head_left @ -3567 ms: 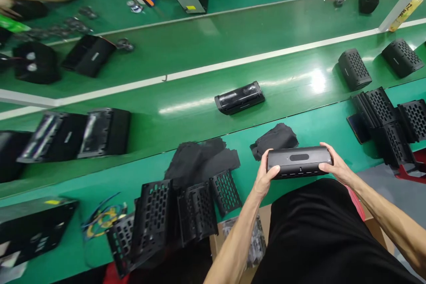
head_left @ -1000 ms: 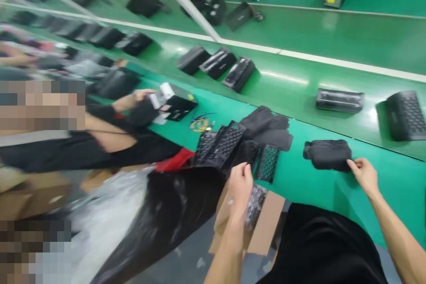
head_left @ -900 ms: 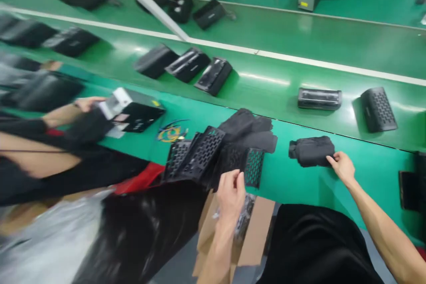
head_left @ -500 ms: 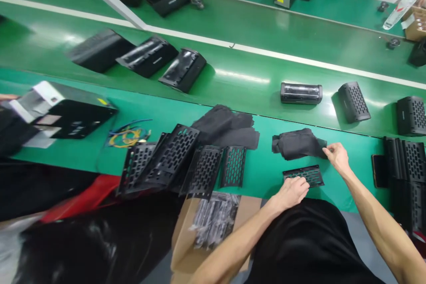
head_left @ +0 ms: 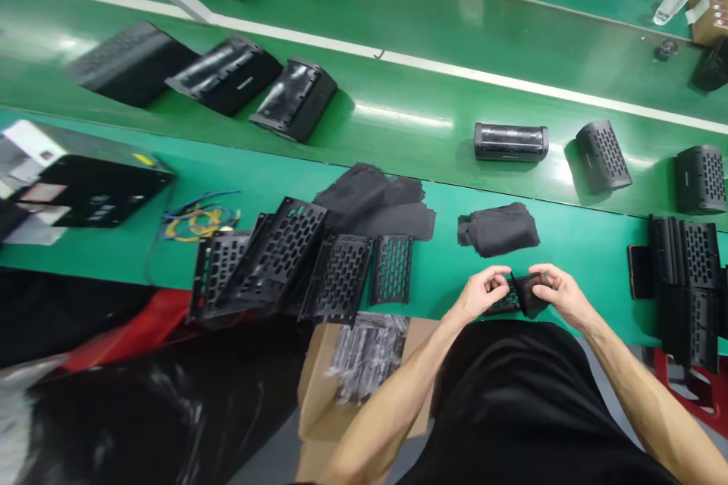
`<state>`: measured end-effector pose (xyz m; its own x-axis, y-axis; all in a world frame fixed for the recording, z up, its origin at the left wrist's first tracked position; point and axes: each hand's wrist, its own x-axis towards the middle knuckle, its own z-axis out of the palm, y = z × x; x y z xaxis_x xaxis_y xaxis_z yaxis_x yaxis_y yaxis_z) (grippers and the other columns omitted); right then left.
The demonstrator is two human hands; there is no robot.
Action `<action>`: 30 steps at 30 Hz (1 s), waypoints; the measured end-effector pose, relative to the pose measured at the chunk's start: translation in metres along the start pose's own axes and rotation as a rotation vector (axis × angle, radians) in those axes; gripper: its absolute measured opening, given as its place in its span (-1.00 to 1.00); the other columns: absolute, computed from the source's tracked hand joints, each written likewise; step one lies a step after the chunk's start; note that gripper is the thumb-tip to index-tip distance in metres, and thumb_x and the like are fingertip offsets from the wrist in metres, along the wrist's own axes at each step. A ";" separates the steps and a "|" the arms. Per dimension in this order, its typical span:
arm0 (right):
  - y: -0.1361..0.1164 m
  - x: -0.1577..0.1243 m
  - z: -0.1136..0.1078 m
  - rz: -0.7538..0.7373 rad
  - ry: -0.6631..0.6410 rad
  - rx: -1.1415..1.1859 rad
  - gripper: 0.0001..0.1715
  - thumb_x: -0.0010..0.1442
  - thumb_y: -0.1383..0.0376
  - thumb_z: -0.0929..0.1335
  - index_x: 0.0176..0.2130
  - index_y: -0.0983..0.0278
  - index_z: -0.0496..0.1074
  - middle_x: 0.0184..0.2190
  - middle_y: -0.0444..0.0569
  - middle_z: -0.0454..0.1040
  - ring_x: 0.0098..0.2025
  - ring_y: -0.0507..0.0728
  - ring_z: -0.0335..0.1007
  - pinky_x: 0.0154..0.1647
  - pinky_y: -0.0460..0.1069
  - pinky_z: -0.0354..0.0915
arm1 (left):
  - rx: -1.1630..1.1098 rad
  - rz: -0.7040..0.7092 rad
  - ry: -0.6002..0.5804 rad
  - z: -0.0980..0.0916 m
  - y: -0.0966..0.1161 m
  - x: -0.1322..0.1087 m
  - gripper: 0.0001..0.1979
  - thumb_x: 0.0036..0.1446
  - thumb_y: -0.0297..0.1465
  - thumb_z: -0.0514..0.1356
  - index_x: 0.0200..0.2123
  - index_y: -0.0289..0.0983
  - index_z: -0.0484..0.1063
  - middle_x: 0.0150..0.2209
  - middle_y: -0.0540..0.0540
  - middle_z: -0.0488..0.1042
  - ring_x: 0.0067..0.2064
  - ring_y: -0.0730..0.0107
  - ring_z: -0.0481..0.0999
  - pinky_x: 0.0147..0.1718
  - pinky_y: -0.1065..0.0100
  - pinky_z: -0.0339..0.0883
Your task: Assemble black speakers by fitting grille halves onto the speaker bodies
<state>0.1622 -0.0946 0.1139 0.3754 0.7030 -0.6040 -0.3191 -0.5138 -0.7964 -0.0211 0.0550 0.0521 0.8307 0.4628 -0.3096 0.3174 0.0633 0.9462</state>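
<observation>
black grille [head_left: 503, 305], oblong-hole pattern; green workbench [head_left: 591, 261]

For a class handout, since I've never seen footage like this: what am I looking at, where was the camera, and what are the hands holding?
This view comes from a camera worn on a person's head, looking down, so the black shirt at the bottom is their own. They are working at a green bench. Their left hand and right hand hold a black perforated grille together with a piece of black cloth. On the bench lie a folded pile of black cloth and more grilles. A cardboard box sits at the bench's near edge. Black speakers stand on the green strip beyond.
</observation>
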 end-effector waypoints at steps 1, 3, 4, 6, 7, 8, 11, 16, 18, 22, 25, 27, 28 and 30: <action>0.007 0.000 0.001 0.027 0.010 0.013 -0.40 -0.02 -0.03 0.54 -0.04 0.15 0.47 -0.29 -0.04 0.65 -0.29 0.21 0.58 -0.15 0.11 0.48 | 0.007 -0.011 -0.014 0.000 0.000 -0.003 -0.70 0.21 -0.29 0.27 -0.03 -0.27 0.60 -0.33 -0.06 0.59 -0.40 0.42 0.43 -0.37 0.38 0.36; 0.019 0.001 0.000 0.046 0.049 -0.018 -0.47 -0.01 -0.06 0.52 -0.15 0.17 0.49 -0.33 -0.04 0.63 -0.33 0.20 0.55 -0.17 0.12 0.47 | 0.039 -0.029 -0.007 0.000 0.002 -0.009 -0.78 0.25 -0.28 0.22 -0.22 -0.28 0.62 -0.42 -0.05 0.54 -0.43 0.39 0.41 -0.40 0.36 0.36; 0.024 0.002 -0.001 0.049 0.063 -0.039 -0.51 0.00 -0.07 0.51 -0.19 0.18 0.50 -0.36 -0.06 0.62 -0.34 0.19 0.53 -0.18 0.11 0.45 | 0.059 -0.032 0.009 0.001 0.005 -0.012 -0.78 0.24 -0.30 0.20 -0.24 -0.27 0.62 -0.39 -0.08 0.56 -0.38 0.34 0.45 -0.35 0.32 0.39; 0.029 0.002 -0.001 0.044 0.063 -0.085 -0.58 0.02 -0.06 0.50 -0.26 0.19 0.53 -0.39 -0.09 0.61 -0.34 0.18 0.49 -0.17 0.10 0.43 | 0.098 -0.013 0.047 0.000 0.012 -0.014 -0.76 0.18 -0.37 0.21 -0.12 -0.24 0.62 -0.16 -0.17 0.62 -0.14 0.18 0.52 -0.13 0.20 0.46; 0.029 0.001 0.001 0.034 0.044 -0.107 -0.61 0.03 -0.03 0.50 -0.28 0.19 0.55 -0.38 -0.09 0.61 -0.32 0.18 0.49 -0.13 0.09 0.42 | 0.129 0.021 0.047 -0.001 0.017 -0.015 -0.65 0.12 -0.41 0.23 -0.01 -0.22 0.61 -0.01 -0.20 0.60 0.02 0.10 0.50 0.01 0.13 0.43; 0.028 -0.001 0.002 0.020 0.012 -0.126 -0.65 0.04 0.00 0.51 -0.28 0.19 0.58 -0.36 -0.09 0.62 -0.28 0.18 0.50 -0.09 0.09 0.41 | 0.170 0.068 0.022 -0.002 0.021 -0.014 -0.51 0.05 -0.44 0.25 0.10 -0.19 0.57 0.13 -0.21 0.56 0.15 0.03 0.44 0.14 0.07 0.38; 0.022 -0.006 0.010 -0.021 -0.085 -0.163 -0.71 0.07 0.06 0.51 -0.30 0.20 0.61 -0.33 -0.08 0.64 -0.21 0.19 0.53 -0.02 0.08 0.40 | 0.343 0.159 -0.165 -0.007 0.031 -0.011 -0.42 -0.03 -0.47 0.27 0.13 -0.12 0.58 0.11 -0.14 0.60 0.18 0.01 0.42 0.20 0.05 0.30; 0.029 -0.004 0.012 -0.023 -0.024 -0.227 -0.65 0.17 0.00 0.42 -0.21 0.20 0.57 -0.31 -0.07 0.63 -0.26 0.17 0.54 -0.13 0.04 0.41 | 0.486 0.021 -0.201 -0.021 0.020 -0.012 -0.88 0.13 -0.38 0.25 -0.35 -0.13 0.63 -0.42 -0.02 0.61 -0.21 0.18 0.53 -0.03 0.17 0.33; 0.040 0.004 0.009 0.005 0.056 -0.285 -0.66 0.18 0.02 0.37 -0.21 0.20 0.52 -0.37 -0.09 0.59 -0.34 0.15 0.50 -0.23 0.03 0.39 | 0.510 -0.012 -0.156 -0.022 0.013 -0.012 -0.89 0.14 -0.38 0.25 -0.41 -0.14 0.58 -0.46 -0.01 0.56 -0.27 0.21 0.52 -0.08 0.21 0.33; 0.061 0.018 0.001 0.067 0.233 -0.469 -0.80 0.14 0.10 0.36 -0.31 0.17 0.43 -0.52 -0.13 0.44 -0.42 0.17 0.40 -0.26 0.05 0.33 | 0.576 -0.075 -0.018 -0.009 0.001 -0.012 -0.93 0.20 -0.38 0.26 -0.35 -0.14 0.53 -0.33 -0.07 0.56 -0.19 0.15 0.51 -0.04 0.16 0.34; 0.068 0.021 -0.002 0.073 0.339 -0.594 -0.81 0.10 0.13 0.40 -0.28 0.15 0.43 -0.35 -0.05 0.49 -0.25 0.23 0.44 -0.12 0.11 0.34 | 0.601 -0.134 0.118 -0.001 -0.007 -0.016 -0.87 0.22 -0.36 0.28 -0.14 -0.14 0.50 -0.14 -0.15 0.54 -0.03 0.06 0.49 0.06 0.10 0.33; 0.068 0.022 -0.005 0.058 0.385 -0.644 -0.71 0.11 0.13 0.42 -0.15 0.16 0.45 -0.16 0.02 0.50 -0.11 0.27 0.44 -0.02 0.14 0.34 | 0.593 -0.185 0.197 0.001 -0.014 -0.021 -0.73 0.23 -0.34 0.28 0.01 -0.16 0.45 -0.04 -0.19 0.50 0.04 0.02 0.47 0.07 0.08 0.35; 0.066 0.022 -0.006 0.047 0.400 -0.660 -0.63 0.12 0.14 0.41 -0.06 0.16 0.45 -0.08 0.05 0.48 -0.04 0.29 0.42 0.03 0.16 0.34 | 0.582 -0.207 0.223 0.001 -0.017 -0.023 -0.67 0.23 -0.34 0.29 0.06 -0.17 0.43 -0.01 -0.20 0.48 0.06 0.01 0.46 0.07 0.07 0.36; 0.063 0.025 -0.010 0.026 0.412 -0.677 -0.47 0.14 0.17 0.40 0.11 0.18 0.43 0.03 0.09 0.42 0.04 0.30 0.39 0.11 0.18 0.33 | 0.544 -0.232 0.234 0.001 -0.023 -0.026 -0.60 0.18 -0.34 0.33 0.09 -0.16 0.45 0.00 -0.19 0.47 0.07 0.00 0.46 0.06 0.07 0.37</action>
<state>0.1602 -0.1146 0.0484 0.7095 0.5162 -0.4798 0.2173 -0.8078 -0.5479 -0.0492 0.0405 0.0386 0.6102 0.6758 -0.4135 0.7149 -0.2447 0.6550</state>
